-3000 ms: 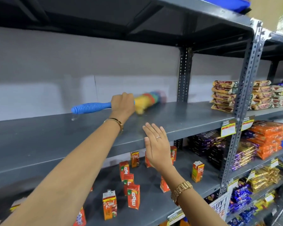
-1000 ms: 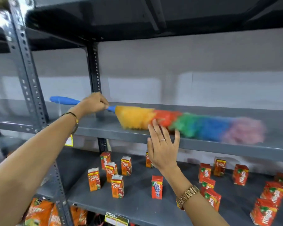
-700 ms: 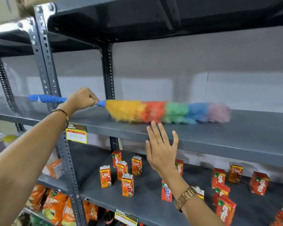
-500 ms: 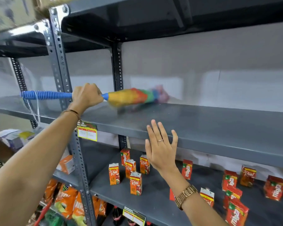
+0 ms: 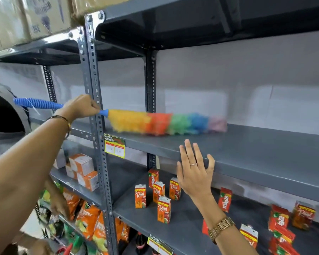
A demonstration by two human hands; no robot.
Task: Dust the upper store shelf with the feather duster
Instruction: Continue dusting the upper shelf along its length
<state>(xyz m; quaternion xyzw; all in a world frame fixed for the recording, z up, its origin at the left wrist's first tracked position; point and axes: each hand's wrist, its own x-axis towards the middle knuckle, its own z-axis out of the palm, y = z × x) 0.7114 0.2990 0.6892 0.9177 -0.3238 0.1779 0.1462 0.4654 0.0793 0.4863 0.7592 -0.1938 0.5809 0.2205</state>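
On the upper shelf [image 5: 256,151], the feather duster [image 5: 166,123] lies lengthwise near the left end, its rainbow head smeared by motion blur so the fibres and pink tip are hard to make out. The left hand [image 5: 81,107] is closed round the blue ribbed handle, hiding its middle. The right hand [image 5: 194,169] is spread flat, fingers against the shelf's front edge, covering part of a juice carton [image 5: 174,188] below. Cardboard boxes [image 5: 26,17] are cut off by the top-left corner.
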